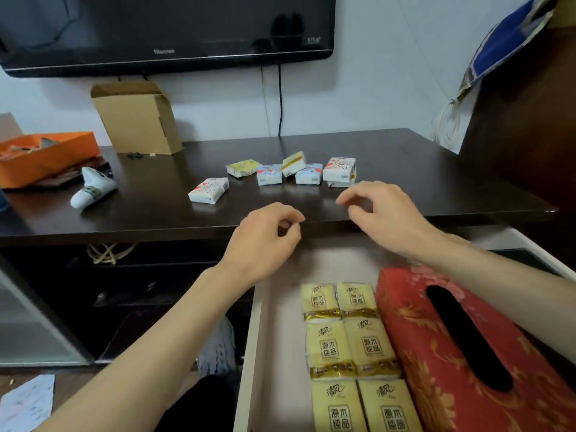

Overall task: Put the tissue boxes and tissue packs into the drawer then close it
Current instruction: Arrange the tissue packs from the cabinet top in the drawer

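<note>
Both hands, left [265,241] and right [386,216], hang loosely curled and empty over the table [156,213] edge, above the open drawer [280,338].

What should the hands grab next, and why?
Probably the right hand should reach forward and pick up the nearest small pack on the dark table. Both hands are empty, the drawer is open with yellow packs and a red tissue box already inside, and several small packs remain on the table.
</note>
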A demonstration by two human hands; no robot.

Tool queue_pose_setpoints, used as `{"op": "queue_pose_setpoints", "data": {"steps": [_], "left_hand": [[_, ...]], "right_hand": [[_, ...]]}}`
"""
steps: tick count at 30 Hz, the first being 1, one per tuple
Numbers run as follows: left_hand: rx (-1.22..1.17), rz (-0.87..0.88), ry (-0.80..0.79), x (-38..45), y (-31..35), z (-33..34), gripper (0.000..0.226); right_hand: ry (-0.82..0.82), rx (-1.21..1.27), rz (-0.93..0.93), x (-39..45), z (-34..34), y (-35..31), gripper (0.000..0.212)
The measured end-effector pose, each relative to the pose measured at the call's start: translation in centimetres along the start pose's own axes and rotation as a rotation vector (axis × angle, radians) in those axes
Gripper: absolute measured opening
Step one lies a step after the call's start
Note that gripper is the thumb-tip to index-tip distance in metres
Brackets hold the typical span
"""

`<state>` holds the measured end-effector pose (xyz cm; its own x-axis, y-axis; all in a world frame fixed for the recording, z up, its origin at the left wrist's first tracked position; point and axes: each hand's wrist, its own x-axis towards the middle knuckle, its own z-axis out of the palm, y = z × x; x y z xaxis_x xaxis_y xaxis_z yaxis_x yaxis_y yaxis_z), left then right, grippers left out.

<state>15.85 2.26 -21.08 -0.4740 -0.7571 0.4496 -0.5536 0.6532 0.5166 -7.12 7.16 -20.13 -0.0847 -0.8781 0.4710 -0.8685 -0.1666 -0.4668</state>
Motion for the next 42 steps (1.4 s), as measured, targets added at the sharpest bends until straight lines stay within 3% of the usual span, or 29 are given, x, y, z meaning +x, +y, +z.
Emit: {"op": "queue_pose_setpoints", "data": {"steps": [4, 11, 14, 18, 24, 27, 31, 37, 39, 42], "left_hand": [[0.050, 0.012, 0.112, 6.1, -2.2, -0.1, 0.030], [0.338, -0.057, -0.103, 14.4, -7.9, 0.2, 0.061], [0.352, -0.151, -0.185, 14.2, -9.2, 1.0, 0.045], [0.497, 0.000, -0.106, 13.3, -9.4, 0.5, 0.041], [0.507, 0.089, -0.147, 10.9, -7.7, -1.1, 0.040], [0.482, 0.055, -0.250, 9.7, -6.2, -2.6, 0.043], [0.570, -0.008, -0.380, 9.1, -4.3, -3.9, 0.039], [0.459, -0.121, -0.231, 8.4, -2.7, -5.1, 0.047], [0.384, -0.148, -0.208, 7.3, -2.5, -5.4, 0.050], [0.235, -0.166, -0.193, 4.6, -1.6, -5.2, 0.052]], "right_hand": [[0.029, -0.146, -0.119, 5.3, 1.3, -0.3, 0.033], [-0.169, -0.475, -0.073, 14.3, 3.0, -1.1, 0.049], [-0.330, -0.600, -0.003, 16.4, 3.3, -0.5, 0.048], [-0.394, -0.658, -0.032, 16.6, 3.5, -0.2, 0.031], [-0.482, -0.685, -0.115, 14.9, 2.0, -1.7, 0.041], [-0.538, -0.637, -0.087, 13.3, 1.6, -2.6, 0.041], [-0.436, -0.625, -0.101, 11.3, 1.5, -2.9, 0.041], [-0.270, -0.717, -0.170, 10.0, -0.5, -3.8, 0.052], [-0.239, -0.602, -0.158, 8.9, -1.4, -4.0, 0.058], [-0.200, -0.241, -0.098, 5.6, -2.3, -3.8, 0.060]]}}
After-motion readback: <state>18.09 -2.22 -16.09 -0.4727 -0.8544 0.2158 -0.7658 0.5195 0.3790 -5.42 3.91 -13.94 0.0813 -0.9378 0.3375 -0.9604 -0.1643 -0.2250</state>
